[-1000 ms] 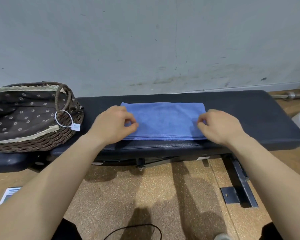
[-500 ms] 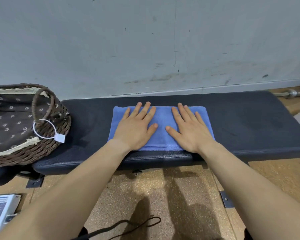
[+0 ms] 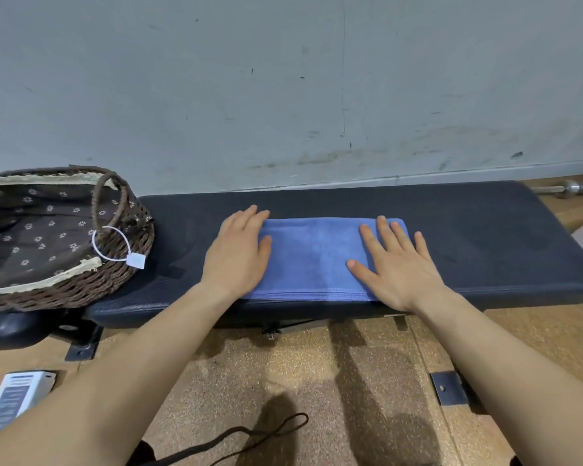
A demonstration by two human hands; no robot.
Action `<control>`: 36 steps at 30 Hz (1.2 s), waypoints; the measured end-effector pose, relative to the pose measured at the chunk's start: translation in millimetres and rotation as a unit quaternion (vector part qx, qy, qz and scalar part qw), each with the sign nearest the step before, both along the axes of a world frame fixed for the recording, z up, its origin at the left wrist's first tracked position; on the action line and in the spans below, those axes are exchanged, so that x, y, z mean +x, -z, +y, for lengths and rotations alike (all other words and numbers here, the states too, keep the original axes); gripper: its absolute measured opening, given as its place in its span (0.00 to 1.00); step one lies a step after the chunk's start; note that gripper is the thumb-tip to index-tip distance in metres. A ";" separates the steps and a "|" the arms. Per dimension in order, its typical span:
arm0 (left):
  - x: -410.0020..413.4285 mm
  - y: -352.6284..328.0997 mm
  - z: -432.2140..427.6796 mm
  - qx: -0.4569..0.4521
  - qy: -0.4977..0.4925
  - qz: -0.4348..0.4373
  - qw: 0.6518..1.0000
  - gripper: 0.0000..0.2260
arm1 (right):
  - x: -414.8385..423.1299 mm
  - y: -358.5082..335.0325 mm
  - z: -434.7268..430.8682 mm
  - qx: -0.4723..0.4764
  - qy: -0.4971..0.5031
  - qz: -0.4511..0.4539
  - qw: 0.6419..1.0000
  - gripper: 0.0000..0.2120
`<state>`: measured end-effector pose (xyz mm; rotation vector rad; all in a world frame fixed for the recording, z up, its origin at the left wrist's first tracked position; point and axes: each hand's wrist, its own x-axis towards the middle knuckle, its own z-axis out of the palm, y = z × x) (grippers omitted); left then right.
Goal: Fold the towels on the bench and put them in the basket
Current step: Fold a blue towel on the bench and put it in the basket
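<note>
towel (image 3: 312, 257): folded, flat on worktop (image 3: 492, 237).
left hand (image 3: 236, 253): released, flat on 9 o'clock end.
right hand (image 3: 398, 264): released, flat on 3 o'clock end.
basket (image 3: 64, 287): 9 o'clock of towel.

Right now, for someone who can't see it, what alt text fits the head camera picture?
A left hand and right hand lie flat on the ends of a folded blue towel on a black bench. A lined wicker basket sits to its left.

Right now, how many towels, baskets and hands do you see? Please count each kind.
towel: 1
basket: 1
hands: 2 (left hand, right hand, both flat on the towel)
Total: 4
</note>
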<state>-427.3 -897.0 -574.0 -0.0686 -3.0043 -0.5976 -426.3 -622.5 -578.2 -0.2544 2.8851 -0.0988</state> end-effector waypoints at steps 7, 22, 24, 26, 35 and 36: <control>-5.3 -9.9 -40.1 -0.039 -0.187 -0.110 0.975 0.26 | 1.5 -19.2 -16.5 -0.107 -0.129 0.049 0.985 0.30; -14.5 -45.4 -36.0 0.402 -0.174 -0.143 0.888 0.10 | -15.8 -16.8 -41.3 -0.164 -0.151 -0.016 0.975 0.27; -16.4 -50.4 -38.1 0.448 -0.182 -0.121 0.867 0.11 | -17.2 -15.6 -47.1 -0.170 -0.150 -0.019 0.974 0.27; -17.1 -54.8 -36.9 0.491 -0.190 -0.099 0.845 0.13 | -17.6 -12.3 -57.0 -0.173 -0.152 -0.013 0.973 0.28; -24.7 -77.9 12.0 0.540 -0.099 -0.029 0.835 0.09 | -17.0 -23.4 -63.5 -0.202 -0.147 0.018 0.968 0.23; -26.8 -76.9 19.5 0.530 -0.089 -0.029 0.843 0.09 | -17.8 -27.5 -54.0 -0.215 -0.129 0.028 0.968 0.22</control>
